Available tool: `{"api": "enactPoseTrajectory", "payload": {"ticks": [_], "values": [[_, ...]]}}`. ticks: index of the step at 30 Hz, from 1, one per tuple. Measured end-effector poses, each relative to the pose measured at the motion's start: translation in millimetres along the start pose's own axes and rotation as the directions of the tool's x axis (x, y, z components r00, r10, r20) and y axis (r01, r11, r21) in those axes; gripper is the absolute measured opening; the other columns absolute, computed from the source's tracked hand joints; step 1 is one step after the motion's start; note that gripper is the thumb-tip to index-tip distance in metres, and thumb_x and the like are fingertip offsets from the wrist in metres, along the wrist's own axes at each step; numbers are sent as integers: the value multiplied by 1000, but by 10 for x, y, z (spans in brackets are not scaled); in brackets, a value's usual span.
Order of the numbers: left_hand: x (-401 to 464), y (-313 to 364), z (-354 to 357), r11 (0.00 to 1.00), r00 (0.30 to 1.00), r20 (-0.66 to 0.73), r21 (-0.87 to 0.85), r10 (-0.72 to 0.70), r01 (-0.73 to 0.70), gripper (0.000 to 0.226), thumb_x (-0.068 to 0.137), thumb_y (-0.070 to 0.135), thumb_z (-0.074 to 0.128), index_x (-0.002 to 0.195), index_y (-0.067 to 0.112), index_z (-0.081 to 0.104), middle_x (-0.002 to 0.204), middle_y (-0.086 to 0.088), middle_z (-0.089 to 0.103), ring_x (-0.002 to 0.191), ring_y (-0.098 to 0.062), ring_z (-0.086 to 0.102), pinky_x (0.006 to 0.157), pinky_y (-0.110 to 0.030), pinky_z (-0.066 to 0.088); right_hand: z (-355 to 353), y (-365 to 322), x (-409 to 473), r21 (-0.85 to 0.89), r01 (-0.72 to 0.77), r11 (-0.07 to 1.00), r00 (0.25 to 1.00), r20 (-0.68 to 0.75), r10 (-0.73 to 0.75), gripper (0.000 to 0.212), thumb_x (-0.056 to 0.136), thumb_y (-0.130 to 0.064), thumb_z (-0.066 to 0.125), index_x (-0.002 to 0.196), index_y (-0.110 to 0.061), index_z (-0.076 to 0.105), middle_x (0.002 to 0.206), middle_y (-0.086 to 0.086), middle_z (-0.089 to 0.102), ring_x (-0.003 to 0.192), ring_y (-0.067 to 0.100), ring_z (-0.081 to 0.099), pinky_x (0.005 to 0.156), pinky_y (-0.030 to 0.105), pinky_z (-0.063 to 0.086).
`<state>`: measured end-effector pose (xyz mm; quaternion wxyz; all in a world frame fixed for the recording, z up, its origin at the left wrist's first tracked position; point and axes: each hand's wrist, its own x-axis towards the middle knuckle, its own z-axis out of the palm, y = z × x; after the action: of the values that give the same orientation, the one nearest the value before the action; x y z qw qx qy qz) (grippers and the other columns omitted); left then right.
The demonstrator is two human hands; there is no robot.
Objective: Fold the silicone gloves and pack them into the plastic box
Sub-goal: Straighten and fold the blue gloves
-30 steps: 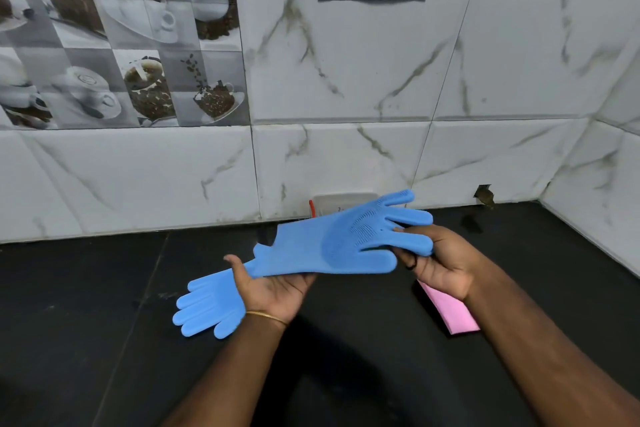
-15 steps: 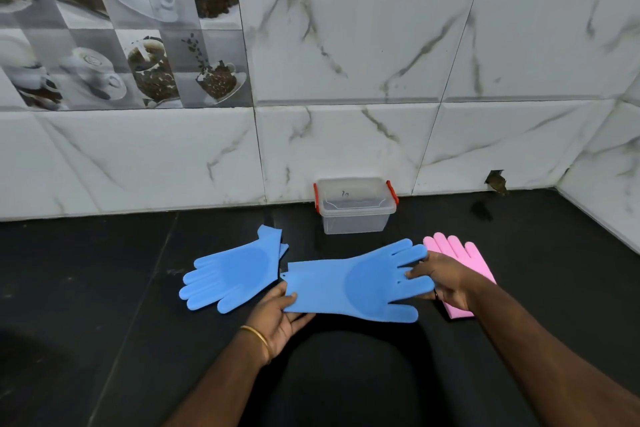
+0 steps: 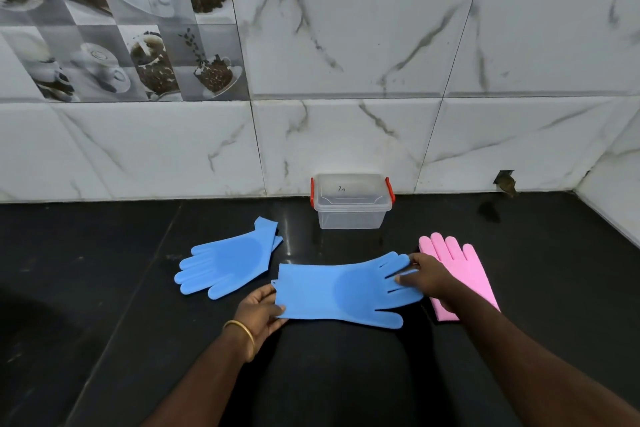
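A blue silicone glove (image 3: 341,288) lies flat across the black counter, fingers pointing right. My left hand (image 3: 261,308) pinches its cuff at the left end. My right hand (image 3: 427,279) holds its fingertips at the right end. A second blue glove (image 3: 228,260) lies to the left, fingers toward the lower left. A pink glove (image 3: 457,267) lies to the right, partly under my right wrist. The clear plastic box (image 3: 351,218) with red clips stands lidded against the wall, behind the gloves.
The black counter (image 3: 104,288) runs to a marble-tiled wall (image 3: 346,135) at the back and a side wall (image 3: 620,198) at the right. A small hole (image 3: 505,180) shows at the base of the back wall.
The blue glove came down from in front of the box and now lies stretched flat on the counter between both hands. The box and pink glove came into sight.
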<state>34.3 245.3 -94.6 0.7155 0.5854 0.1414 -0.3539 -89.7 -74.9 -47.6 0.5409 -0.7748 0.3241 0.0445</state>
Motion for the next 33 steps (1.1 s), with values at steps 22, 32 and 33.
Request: {"api": "enactPoseTrajectory", "payload": {"ticks": [22,32,33], "values": [[166,314,-86,693,851,-144,655,505,-301,15,75,17,80,86,17,70,91,0,70,91,-21,66,78,-26,49,193,-20,37,-555,112,824,938,-216,-273,39,79,-35,79,114,-21,66,111,-4,65,91,9,59,81,23,47],[582,672,-11,-222,874,223,965,431,-138,58,80,23,57,136,22,41,136,-4,44,119,-29,45,94,-39,45,536,16,-511,-437,170,883,984,26,-176,39,79,-38,81,112,-36,62,113,-20,59,84,3,65,71,12,48],[614,695,-29,-252,868,240,958,435,-138,55,82,22,54,135,22,42,134,-4,46,118,-29,46,93,-39,45,561,8,-553,-416,162,895,986,28,-165,37,79,-38,81,111,-37,62,112,-20,60,85,3,66,71,13,49]]}}
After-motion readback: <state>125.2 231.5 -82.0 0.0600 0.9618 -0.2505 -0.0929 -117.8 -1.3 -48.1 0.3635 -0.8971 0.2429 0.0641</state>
